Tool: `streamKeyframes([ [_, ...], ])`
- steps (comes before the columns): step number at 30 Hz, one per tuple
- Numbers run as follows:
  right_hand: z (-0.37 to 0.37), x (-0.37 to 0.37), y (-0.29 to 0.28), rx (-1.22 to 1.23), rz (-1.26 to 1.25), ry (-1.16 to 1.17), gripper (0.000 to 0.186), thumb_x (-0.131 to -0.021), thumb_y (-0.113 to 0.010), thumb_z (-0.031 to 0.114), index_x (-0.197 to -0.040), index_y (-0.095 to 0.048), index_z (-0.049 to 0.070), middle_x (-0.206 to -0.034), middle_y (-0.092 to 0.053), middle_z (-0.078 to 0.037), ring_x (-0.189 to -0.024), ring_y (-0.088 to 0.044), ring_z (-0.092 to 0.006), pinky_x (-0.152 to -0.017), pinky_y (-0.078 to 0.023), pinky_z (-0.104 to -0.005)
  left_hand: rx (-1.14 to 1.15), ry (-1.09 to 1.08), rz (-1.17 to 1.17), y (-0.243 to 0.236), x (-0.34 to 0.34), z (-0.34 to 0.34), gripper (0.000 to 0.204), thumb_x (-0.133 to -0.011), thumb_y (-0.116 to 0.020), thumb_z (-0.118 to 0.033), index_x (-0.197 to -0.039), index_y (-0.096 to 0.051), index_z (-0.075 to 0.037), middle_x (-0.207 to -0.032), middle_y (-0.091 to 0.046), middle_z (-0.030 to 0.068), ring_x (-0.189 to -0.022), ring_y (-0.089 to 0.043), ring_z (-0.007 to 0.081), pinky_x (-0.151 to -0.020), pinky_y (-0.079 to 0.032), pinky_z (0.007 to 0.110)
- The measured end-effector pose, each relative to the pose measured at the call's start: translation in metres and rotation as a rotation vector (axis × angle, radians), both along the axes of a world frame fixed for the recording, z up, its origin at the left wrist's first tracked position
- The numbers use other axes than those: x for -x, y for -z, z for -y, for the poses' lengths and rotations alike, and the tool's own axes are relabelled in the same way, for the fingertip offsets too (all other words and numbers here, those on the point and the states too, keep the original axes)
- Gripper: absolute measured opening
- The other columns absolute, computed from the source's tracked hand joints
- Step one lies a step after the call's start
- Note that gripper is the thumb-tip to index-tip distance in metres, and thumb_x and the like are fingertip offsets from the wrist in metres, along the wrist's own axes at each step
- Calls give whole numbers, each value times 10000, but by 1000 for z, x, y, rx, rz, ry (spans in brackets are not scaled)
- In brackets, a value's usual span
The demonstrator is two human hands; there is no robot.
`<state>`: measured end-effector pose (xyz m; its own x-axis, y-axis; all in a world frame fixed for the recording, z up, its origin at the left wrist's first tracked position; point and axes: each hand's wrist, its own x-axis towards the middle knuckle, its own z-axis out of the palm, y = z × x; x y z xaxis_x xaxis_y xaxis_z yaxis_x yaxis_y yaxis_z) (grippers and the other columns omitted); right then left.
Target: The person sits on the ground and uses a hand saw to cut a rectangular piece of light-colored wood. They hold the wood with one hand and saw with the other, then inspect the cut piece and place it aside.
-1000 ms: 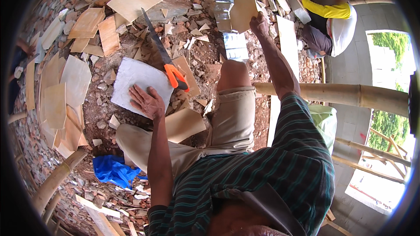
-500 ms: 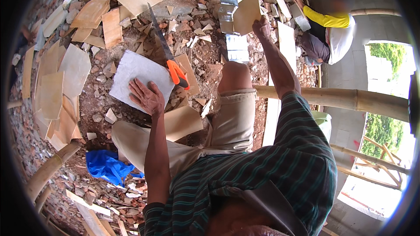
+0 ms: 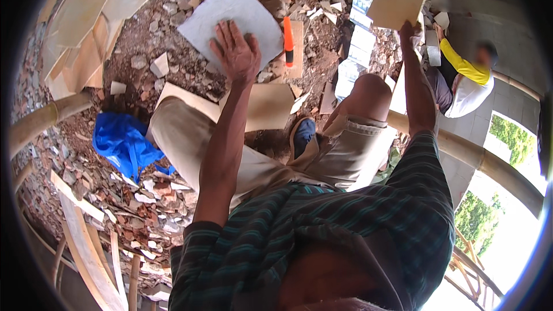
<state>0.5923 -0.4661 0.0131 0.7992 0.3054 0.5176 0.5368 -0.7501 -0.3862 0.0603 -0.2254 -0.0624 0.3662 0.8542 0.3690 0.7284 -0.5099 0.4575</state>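
While the left hand (image 3: pixel 237 55) lies flat, spread and gripping nothing, on a white slab (image 3: pixel 249 14) at upper centre, the right hand (image 3: pixel 409 33) grasps a tile (image 3: pixel 396 8), upper right. Just beside the slab: an orange handle (image 3: pixel 288 34); mid-left, a blue bag (image 3: pixel 121 143).

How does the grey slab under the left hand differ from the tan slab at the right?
Colour: the grey slab is pale, almost white; the tan slab is yellowish brown. Hold: the grey slab lies beneath the open left hand; the tan slab is gripped at its edge by the right hand. Both are flat pieces.
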Motion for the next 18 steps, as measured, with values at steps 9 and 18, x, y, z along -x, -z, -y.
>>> streamKeyframes([
  [9, -126, 102, -103, -111, -140, -598, 397, -883, -637, 296, -1161, -543, 29, -1020, -628, -157, -800, -653, -323, -655, -574, -427, 194, -21, 403, 2, 0, -8, 545, -935, -542, -272, -1392, -410, -5, -1382, -503, 206, -1314, -444, 347, -1105, -279, 503],
  [18, -245, 265, -44, -860, -1105, -1097, 543, -925, -559, 489, -1309, -438, 124, -1247, -539, -100, -991, -619, -278, -753, -589, -406, 737, 220, 1830, 40, 106, -51, 460, -958, -585, -192, -1358, -449, -10, -1221, -554, 67, -1049, -549, 140, -874, -479, 243],
])
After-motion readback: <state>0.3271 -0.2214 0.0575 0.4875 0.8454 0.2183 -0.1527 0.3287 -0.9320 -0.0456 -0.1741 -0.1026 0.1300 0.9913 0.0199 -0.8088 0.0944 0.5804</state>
